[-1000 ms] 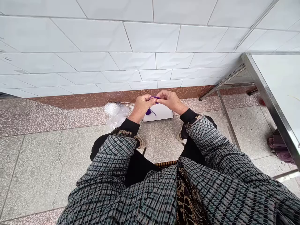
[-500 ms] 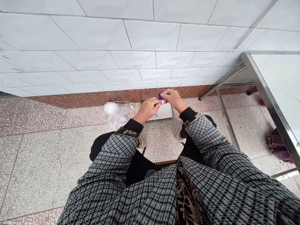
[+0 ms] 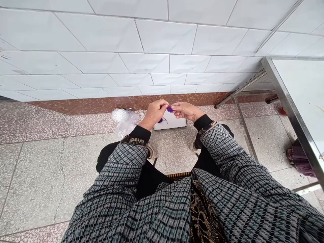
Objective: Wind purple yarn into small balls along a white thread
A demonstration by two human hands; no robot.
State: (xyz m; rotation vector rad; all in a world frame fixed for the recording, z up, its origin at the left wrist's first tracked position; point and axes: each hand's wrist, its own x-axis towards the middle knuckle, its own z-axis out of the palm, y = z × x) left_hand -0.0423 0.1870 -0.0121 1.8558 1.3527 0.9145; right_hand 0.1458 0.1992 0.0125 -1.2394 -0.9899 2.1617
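A small purple piece (image 3: 169,109), apparently of yarn, is pinched between my two hands over the floor by the wall. My left hand (image 3: 154,114) has its thumb and forefinger closed at the piece's left edge. From the other side, my right hand (image 3: 186,110) grips it with thumb and fingers. Below them lies a flat white board or box lid (image 3: 174,122) with a dark rim. On its left part sits another purple bit (image 3: 160,120), partly covered by my left hand, with a thin dark strand (image 3: 165,120) beside it.
White yarn (image 3: 119,115) in clear plastic (image 3: 126,130) lies on the floor to the left. A metal-framed table (image 3: 291,101) stands at the right, with dark purple cloth (image 3: 301,160) beneath it. The tiled wall (image 3: 159,62) rises just ahead.
The purple piece has shifted slightly left and down and now sits between both hands. My left hand has moved a little left and up, showing the second purple bit on the board.
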